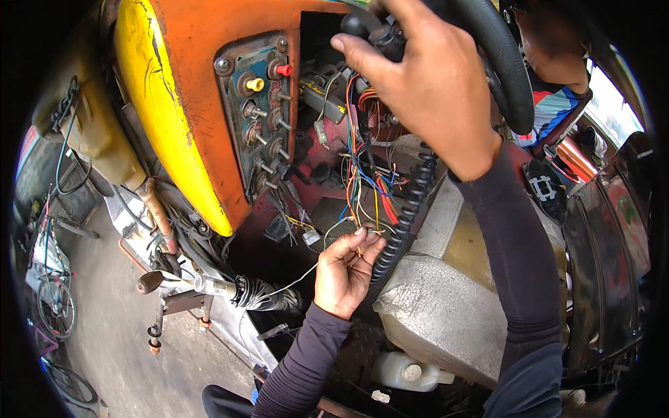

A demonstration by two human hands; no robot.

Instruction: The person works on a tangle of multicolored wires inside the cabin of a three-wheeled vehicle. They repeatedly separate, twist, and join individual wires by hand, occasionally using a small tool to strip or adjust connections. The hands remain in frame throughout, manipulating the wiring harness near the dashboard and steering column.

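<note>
Head view: left hand [343, 276] low, thumb and fingertips pinched on the lower part of thin coloured wires [357, 166], which hang just left of a black coiled cord [416, 198]. Right hand [446, 94] up by the steering wheel [518, 94], thumb and fingers bent about a black lever switch [385, 38]; cannot tell if gripped. Wires look light and limp; tips probably fragile, best held by the insulated lengths just behind them

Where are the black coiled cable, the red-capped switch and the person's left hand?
Black coiled cable [410, 210]: head view, middle of its coils.
Red-capped switch [283, 70]: head view, its cap.
Left hand [341, 280]: head view, the hand's middle.
</note>
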